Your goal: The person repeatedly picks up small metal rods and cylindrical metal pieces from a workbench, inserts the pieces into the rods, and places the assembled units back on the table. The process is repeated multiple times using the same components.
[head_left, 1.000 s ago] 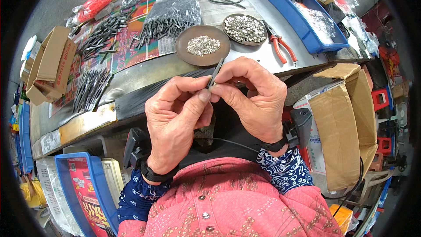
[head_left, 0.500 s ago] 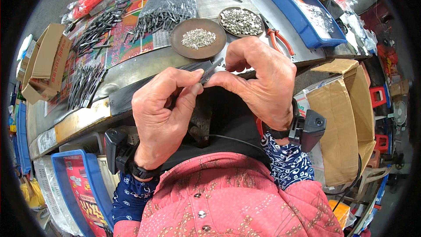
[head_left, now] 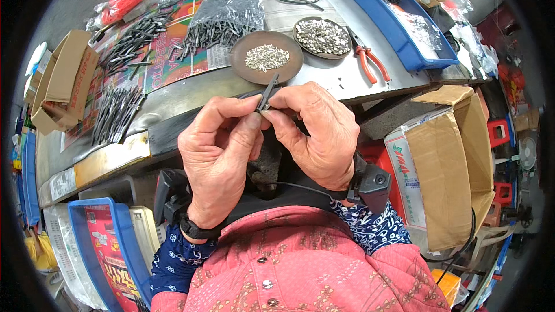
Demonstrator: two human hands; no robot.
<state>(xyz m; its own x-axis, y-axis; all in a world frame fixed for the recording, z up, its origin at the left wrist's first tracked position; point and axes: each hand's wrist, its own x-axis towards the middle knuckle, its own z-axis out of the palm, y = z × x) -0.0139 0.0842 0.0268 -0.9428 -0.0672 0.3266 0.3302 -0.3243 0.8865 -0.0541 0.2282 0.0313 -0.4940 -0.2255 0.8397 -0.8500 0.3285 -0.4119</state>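
Both hands meet over the near edge of the bench. My left hand (head_left: 217, 150) pinches a slim dark grey strip-like piece (head_left: 270, 88) between thumb and fingertips; its far end points up and slightly right. My right hand (head_left: 318, 133) has its thumb and forefinger closed on the same piece, close to the left fingertips. Anything smaller between the fingers is hidden. Just beyond lies a round brown dish (head_left: 239, 69) holding many small silver pins (head_left: 267, 58). Right of it, another dish holds small silver rounded bits (head_left: 321, 36).
Red-handled pliers (head_left: 370, 65) lie right of the dishes. Dark slim pieces (head_left: 118, 114) are piled at left, more beside a clear plastic bag (head_left: 228, 6). A long blue tray (head_left: 413, 60) stands at far right. Cardboard boxes (head_left: 445, 179) flank the bench; a blue bin (head_left: 75, 219) sits lower left.
My right hand has moved left and down, its fingers curling in to close on the dark piece beside the left fingertips. The piece now points more steeply away. The left hand has shifted slightly.
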